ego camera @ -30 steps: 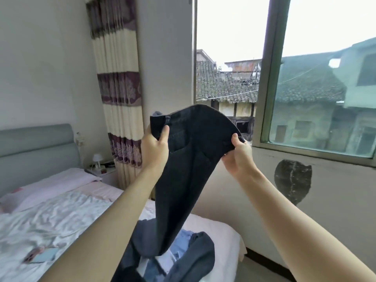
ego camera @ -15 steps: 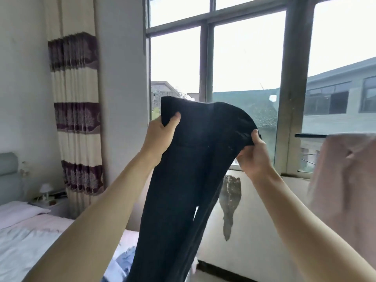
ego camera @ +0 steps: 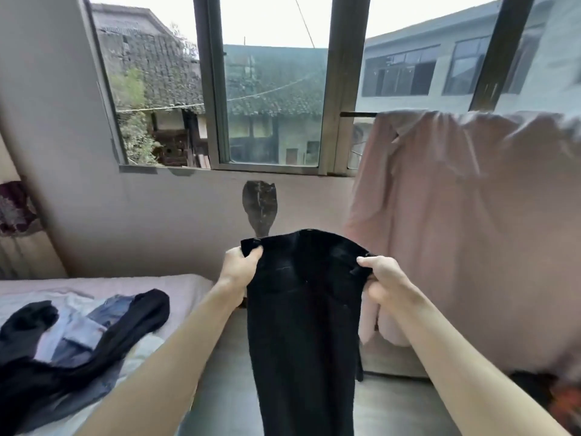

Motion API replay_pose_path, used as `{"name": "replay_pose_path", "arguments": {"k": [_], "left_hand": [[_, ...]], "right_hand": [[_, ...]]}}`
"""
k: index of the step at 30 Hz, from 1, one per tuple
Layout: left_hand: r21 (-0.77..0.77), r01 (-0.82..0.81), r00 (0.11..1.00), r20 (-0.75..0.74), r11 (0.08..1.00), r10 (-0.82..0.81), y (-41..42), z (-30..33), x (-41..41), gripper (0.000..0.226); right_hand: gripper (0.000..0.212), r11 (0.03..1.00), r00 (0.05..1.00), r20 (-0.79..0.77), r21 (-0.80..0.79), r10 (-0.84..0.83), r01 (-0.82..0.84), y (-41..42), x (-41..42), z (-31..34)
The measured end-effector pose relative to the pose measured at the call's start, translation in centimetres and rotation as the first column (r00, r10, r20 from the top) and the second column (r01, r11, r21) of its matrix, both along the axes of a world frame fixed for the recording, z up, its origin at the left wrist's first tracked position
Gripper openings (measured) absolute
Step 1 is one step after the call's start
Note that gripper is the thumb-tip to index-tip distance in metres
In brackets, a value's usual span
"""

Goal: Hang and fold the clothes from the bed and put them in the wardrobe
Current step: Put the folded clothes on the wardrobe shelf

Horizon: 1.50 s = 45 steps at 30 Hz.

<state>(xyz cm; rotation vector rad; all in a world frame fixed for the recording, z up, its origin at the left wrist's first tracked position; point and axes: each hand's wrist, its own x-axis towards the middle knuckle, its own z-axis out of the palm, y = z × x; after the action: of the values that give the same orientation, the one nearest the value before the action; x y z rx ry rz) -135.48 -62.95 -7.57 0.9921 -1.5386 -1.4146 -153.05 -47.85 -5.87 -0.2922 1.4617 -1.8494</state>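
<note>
- left hand (ego camera: 240,266) and right hand (ego camera: 385,280) apart, each gripping a waistband corner of dark trousers (ego camera: 306,325)
- trousers hang in mid-air beside bed (ego camera: 188,287)
- clothes pile (ego camera: 78,335) on bed, pink garment (ego camera: 456,231) draped right

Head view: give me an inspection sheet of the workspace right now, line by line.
Surface: bed, pale sheet, at lower left.
Job's things: dark trousers held up by the waistband, legs hanging down past the bottom edge of the picture; pile of clothes, dark and blue, unfolded on the bed.
Clutter: pink garment draped over a rail at right.
Grippers: left hand grips one waistband corner; right hand grips the other.
Cables: a wire outside the window; nothing seen indoors.
Surroundings: window facing tiled roofs, dark patch on the wall below it, curtain at far left. Wardrobe not in view.
</note>
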Motion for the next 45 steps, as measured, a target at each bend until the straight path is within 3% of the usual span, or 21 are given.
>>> {"name": "replay_pose_path", "arguments": {"k": [4,12,14,18,24,28,30,32,34,35,36,37,38,39,41,43,45], "left_hand": [[0.077,0.088,0.995,0.030,0.993,-0.091,2.8,-3.6,-2.6,0.024],[0.102,0.467,0.880,-0.152,0.878,-0.451,11.4,-4.6,-6.9,0.018],[0.128,0.577,0.807,-0.242,0.807,-0.538,12.4,-4.6,-7.3,0.022],[0.174,0.800,0.586,-0.439,0.575,-0.682,12.9,-4.4,-7.1,0.035],[0.257,0.869,0.490,-0.567,0.423,-0.663,11.7,-3.2,-6.2,0.052],[0.274,0.859,0.508,-0.562,0.432,-0.653,11.0,-2.1,-5.1,0.056],[0.285,0.838,0.540,-0.557,0.465,-0.631,10.6,-1.7,-4.4,0.050],[0.226,0.777,0.618,-0.449,0.587,-0.645,10.1,-1.7,-3.8,0.032],[-0.051,0.568,0.815,-0.107,0.821,-0.570,9.2,-2.2,-3.0,0.023],[-0.255,0.409,0.910,0.043,0.876,-0.413,8.3,-2.7,-2.4,0.034],[-0.395,0.287,0.958,0.118,0.873,-0.262,7.2,-3.4,-1.9,0.050],[-0.414,0.234,0.970,0.158,0.880,-0.184,5.9,-4.0,-1.2,0.070],[-0.319,0.256,0.960,0.198,0.913,-0.200,4.6,-4.4,-0.6,0.091],[-0.141,0.320,0.936,0.201,0.937,-0.289,3.5,-4.6,0.1,0.109],[0.139,0.482,0.873,0.015,0.865,-0.488,2.1,-4.9,0.9,0.121],[0.106,0.578,0.810,-0.194,0.809,-0.553,1.4,-5.0,0.8,0.097],[0.039,0.598,0.784,-0.233,0.800,-0.575,1.7,-4.2,0.5,0.068]], "right_hand": [[0.028,0.997,0.995,-0.072,0.032,-0.062,0.064,2.8,0.0,-2.2],[0.021,0.981,0.986,-0.164,-0.194,-0.029,-0.004,5.4,2.5,-4.6],[0.022,0.975,0.978,-0.206,-0.222,-0.030,-0.017,6.3,2.5,-4.9],[0.032,0.982,0.952,-0.306,-0.177,0.005,-0.062,7.5,2.3,-5.1],[0.040,0.967,0.926,-0.363,-0.178,0.108,-0.182,7.6,2.6,-5.0],[0.027,0.979,0.885,-0.460,-0.134,0.076,-0.154,6.1,3.0,-4.7],[0.024,0.985,0.903,-0.430,-0.159,-0.003,-0.073,5.4,3.0,-4.4],[0.029,0.985,0.924,-0.371,-0.168,-0.095,0.033,4.8,3.0,-4.1],[0.030,0.983,0.931,-0.342,-0.168,-0.129,0.075,4.3,3.0,-3.8],[0.030,0.982,0.935,-0.330,-0.170,-0.133,0.080,3.9,3.1,-3.6],[0.032,0.983,0.937,-0.321,-0.163,-0.138,0.089,3.7,3.1,-3.4],[0.033,0.982,0.938,-0.314,-0.158,-0.147,0.101,3.5,3.1,-3.0],[0.035,0.981,0.940,-0.307,-0.163,-0.151,0.104,3.4,3.1,-2.6],[0.036,0.981,0.941,-0.306,-0.170,-0.143,0.094,3.3,3.0,-2.1],[0.039,0.983,0.937,-0.334,-0.178,-0.099,0.041,3.2,3.1,-1.3],[0.041,0.985,0.919,-0.389,-0.170,-0.061,-0.007,3.1,3.1,-0.7],[0.041,0.986,0.901,-0.428,-0.165,-0.069,-0.003,3.3,3.0,-0.2]]}}
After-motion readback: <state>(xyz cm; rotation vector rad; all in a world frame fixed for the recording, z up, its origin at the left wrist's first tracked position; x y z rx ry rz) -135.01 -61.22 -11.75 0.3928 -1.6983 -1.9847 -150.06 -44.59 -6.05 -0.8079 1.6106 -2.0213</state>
